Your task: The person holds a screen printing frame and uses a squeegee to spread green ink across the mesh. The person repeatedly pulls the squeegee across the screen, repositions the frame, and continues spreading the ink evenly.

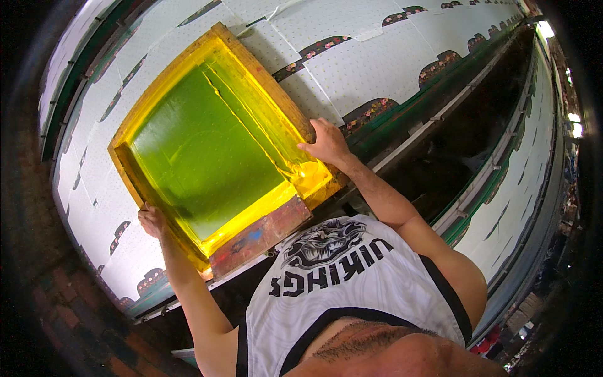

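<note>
A wooden screen-printing frame [245,60], coated with yellow ink, lies tilted across the white dotted fabric [264,47] in front of me. Its mesh [201,151] looks green, and a thick ridge of yellow ink runs along the right side to a pool [309,174] in the near right corner. My left hand [152,220] is closed around the left rail near its front end. On the opposite rail, my right hand [325,143] grips with the thumb over the inner edge. A stained reddish-brown board [257,235] sits at the frame's near end, close to my body.
Dark floral patches [370,113] mark the fabric along the long table. Its green edge [402,119] runs off to the far right, beside a dark gap [468,138]. Another long fabric-covered table [509,207] stands at the right. Brick flooring [81,314] shows at lower left.
</note>
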A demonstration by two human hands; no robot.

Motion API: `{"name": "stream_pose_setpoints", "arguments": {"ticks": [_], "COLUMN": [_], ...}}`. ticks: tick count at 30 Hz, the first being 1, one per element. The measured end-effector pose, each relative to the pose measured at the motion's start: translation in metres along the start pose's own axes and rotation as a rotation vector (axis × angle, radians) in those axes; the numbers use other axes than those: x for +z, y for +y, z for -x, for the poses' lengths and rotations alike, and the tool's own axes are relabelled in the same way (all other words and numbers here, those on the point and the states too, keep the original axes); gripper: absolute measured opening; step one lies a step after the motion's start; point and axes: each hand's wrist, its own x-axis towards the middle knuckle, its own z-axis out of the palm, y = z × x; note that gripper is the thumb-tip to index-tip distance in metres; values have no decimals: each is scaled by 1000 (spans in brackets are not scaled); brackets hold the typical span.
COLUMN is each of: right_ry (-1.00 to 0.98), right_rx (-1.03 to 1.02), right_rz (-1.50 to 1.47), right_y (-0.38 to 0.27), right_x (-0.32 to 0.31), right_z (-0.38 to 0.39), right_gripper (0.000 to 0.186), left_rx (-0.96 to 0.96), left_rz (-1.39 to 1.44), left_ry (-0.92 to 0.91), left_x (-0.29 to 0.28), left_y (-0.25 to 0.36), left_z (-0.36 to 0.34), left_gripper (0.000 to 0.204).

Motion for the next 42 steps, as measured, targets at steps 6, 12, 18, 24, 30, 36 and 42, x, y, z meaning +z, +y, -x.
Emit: {"name": "stream_pose_setpoints", "arguments": {"ticks": [6, 12, 18, 24, 30, 36, 42], "right_ry": [139, 197, 237, 349, 307, 269, 180], "right_rx": [-111, -244, -359, -383, -361, -344, -112], "right_rz": [-10, -18, 6, 47, 75, 46, 100], "right_y": [8, -7, -16, 76, 213, 333, 429], "right_x": [6, -27, -90, -191, -295, -364, -365], "right_z": [-13, 1, -21, -67, -119, -139, -152], "right_gripper": [60, 49, 40, 37, 47, 49, 77], "left_rx": [-23, 28, 24, 124, 122, 175, 163], "left_rz": [99, 121, 418, 497, 426, 454, 423], "left_ry": [-77, -99, -165, -142, -33, -71, 31], "left_x": [2, 20, 2, -63, -71, -51, -47], "left_y": [-19, -20, -30, 134, 262, 374, 452], "left_z": [-9, -27, -43, 1, 75, 155, 223], "left_gripper": [80, 76, 71, 74, 63, 62, 57]}}
